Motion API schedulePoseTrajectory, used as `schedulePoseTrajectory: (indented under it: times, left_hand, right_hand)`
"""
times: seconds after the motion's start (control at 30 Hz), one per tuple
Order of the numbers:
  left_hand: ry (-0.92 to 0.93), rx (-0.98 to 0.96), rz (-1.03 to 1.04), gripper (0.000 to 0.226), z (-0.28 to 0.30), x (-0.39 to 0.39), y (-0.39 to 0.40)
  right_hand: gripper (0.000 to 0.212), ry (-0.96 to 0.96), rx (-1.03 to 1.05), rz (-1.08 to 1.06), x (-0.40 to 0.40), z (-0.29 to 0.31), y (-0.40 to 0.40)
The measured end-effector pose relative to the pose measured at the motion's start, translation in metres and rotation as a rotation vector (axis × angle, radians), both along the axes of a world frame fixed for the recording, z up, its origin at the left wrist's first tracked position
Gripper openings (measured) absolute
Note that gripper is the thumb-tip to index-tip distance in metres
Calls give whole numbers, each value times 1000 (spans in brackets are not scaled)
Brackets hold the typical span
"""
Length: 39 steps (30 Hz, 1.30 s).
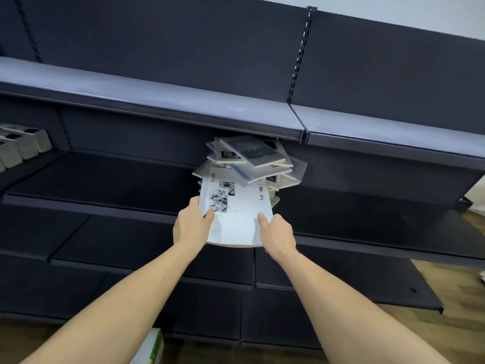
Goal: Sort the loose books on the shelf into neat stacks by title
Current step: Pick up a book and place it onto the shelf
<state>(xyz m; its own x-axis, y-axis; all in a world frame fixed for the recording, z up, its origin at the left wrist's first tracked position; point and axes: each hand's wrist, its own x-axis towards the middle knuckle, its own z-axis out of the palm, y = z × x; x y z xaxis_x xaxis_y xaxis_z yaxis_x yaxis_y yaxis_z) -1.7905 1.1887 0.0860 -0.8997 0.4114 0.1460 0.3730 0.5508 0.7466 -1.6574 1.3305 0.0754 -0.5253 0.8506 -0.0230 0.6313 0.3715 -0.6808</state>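
White book (237, 216) tilts off the shelf (105, 179) — askew pile (252, 158) behind.

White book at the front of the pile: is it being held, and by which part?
Yes. Both hands hold the white book at its near end: the left hand on the near left corner, the right hand on the near right corner.

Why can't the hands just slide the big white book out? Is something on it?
Yes. The white book, gripped by the left hand and right hand, has its far end under a messy pile of books.
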Motion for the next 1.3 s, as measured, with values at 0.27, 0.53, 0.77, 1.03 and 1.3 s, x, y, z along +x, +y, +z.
schedulePoseTrajectory:
  times: [0.27, 0.53, 0.77, 1.03, 1.3]
  left_hand:
    - [13, 78, 99, 35, -6, 35, -54]
    - [104, 178, 189, 32, 23, 28, -74]
    - [125, 173, 165, 34, 48, -8, -51]
    - [78, 176, 40, 43, 52, -39, 21]
    - [108, 164, -47, 38, 52, -53, 75]
  right_hand:
    - [45, 7, 37, 104, 21, 3, -43]
    - [46, 52, -6, 165, 1, 22, -51]
    - [48, 90, 74, 131, -31, 44, -34]
    - [50, 93, 74, 21, -43, 52, 28]
    - [51, 111, 80, -82, -40, 56, 63]
